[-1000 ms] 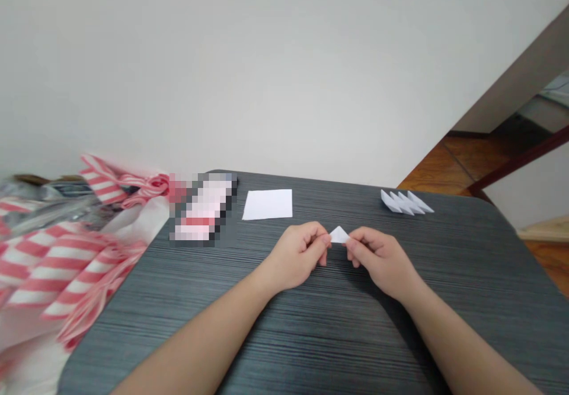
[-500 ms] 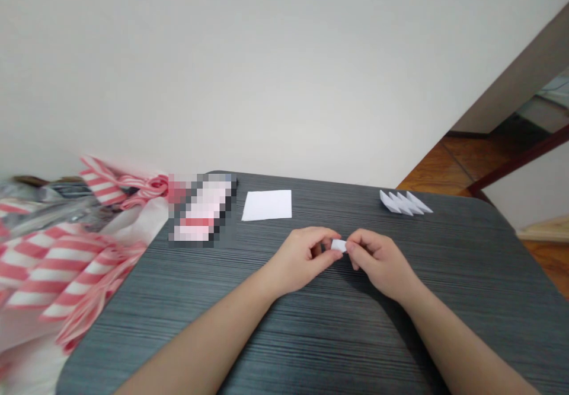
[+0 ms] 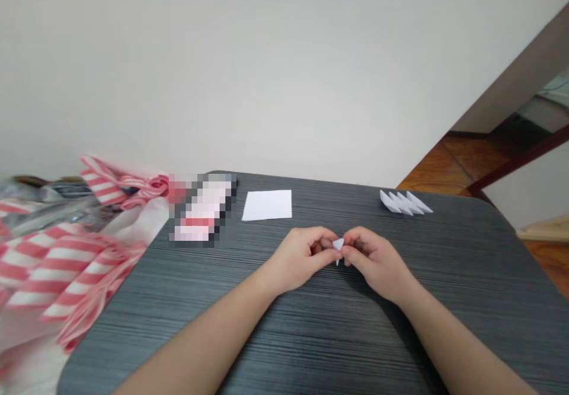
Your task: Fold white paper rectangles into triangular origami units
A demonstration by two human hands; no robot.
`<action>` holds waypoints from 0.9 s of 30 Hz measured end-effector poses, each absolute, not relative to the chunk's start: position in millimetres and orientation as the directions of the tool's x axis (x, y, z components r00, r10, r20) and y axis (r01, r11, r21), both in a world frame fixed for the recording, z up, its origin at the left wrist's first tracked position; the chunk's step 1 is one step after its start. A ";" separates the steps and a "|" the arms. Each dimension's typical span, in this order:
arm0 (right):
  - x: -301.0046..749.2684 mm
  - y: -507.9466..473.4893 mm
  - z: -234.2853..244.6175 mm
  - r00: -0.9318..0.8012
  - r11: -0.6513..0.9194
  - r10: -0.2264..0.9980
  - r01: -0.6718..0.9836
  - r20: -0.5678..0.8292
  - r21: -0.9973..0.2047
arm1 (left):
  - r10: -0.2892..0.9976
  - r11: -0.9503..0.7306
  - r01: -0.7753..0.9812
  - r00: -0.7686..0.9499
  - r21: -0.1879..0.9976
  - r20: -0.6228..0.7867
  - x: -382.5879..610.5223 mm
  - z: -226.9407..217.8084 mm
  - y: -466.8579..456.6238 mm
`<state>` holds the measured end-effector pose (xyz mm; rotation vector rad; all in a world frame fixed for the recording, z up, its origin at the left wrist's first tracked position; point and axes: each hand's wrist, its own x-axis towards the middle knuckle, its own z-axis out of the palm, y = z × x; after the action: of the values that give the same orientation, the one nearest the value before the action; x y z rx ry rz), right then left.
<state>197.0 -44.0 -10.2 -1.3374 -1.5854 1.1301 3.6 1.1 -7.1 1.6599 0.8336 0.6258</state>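
Observation:
A small folded piece of white paper [image 3: 338, 244] is pinched between my two hands above the dark table [image 3: 311, 335]. My left hand [image 3: 306, 260] grips its left side between thumb and fingers. From the right, my right hand [image 3: 372, 260] pinches the other side. A triangular face of the paper shows on top, and a thin white tip pokes out below the thumbs; the fingers hide the rest. Beyond my left hand lies a flat stack or sheet of white paper [image 3: 267, 205]. Several folded white paper pieces [image 3: 405, 203] lie overlapping in a row at the back right.
A pixelated phone-shaped object [image 3: 204, 208] lies at the table's back left. Red-and-white striped cloth [image 3: 57, 258] is heaped beside the table's left edge. A pale wall [image 3: 284, 75] rises right behind the table, with wooden floor [image 3: 422, 166] past its corner.
The folded paper has turned in my fingers: a blocky face showed before, now a triangular face with a tip below. My hands have drawn slightly closer together.

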 end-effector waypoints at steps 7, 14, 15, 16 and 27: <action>197.0 -45.4 -14.9 -0.176 0.062 0.984 0.245 0.019 -0.968 | 0.791 -0.090 0.181 0.610 0.979 -0.040 3.5 -7.0 0.9; 196.4 -44.8 -12.2 -0.166 0.085 0.986 0.300 0.036 -0.950 | 0.792 -0.113 0.184 0.611 0.976 -0.024 2.8 -8.3 0.3; 196.5 -44.9 -11.5 -0.161 0.096 0.986 0.319 0.046 -0.943 | 0.792 -0.114 0.186 0.609 0.976 -0.023 2.7 -8.3 0.2; 196.7 -45.1 -11.0 -0.154 0.109 0.986 0.338 0.060 -0.935 | 0.793 -0.114 0.186 0.609 0.976 -0.023 2.7 -8.4 0.1; 197.6 -47.5 -8.7 -0.184 0.295 0.955 0.491 0.234 -0.819 | 0.790 -0.066 0.066 0.613 0.996 0.012 2.6 -13.4 0.4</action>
<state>197.6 -47.5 -8.7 -1.3024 -1.8042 0.7709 2.6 0.4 -13.4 1.5409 0.7451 0.6954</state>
